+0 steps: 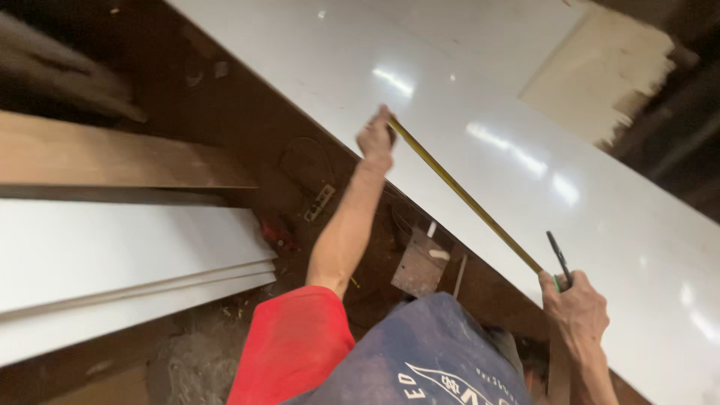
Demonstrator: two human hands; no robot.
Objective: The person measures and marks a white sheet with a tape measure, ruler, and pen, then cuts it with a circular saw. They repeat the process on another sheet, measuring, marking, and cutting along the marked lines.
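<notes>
Single head cam, tilted down over my shoulder and chest, close to my arms, looking along the edge of the glossy white panel (480,120) with floor clutter lower left; no second view

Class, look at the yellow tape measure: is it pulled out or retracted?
Pulled out. The tape runs taut across the white panel between the left hand and right hand.
</notes>
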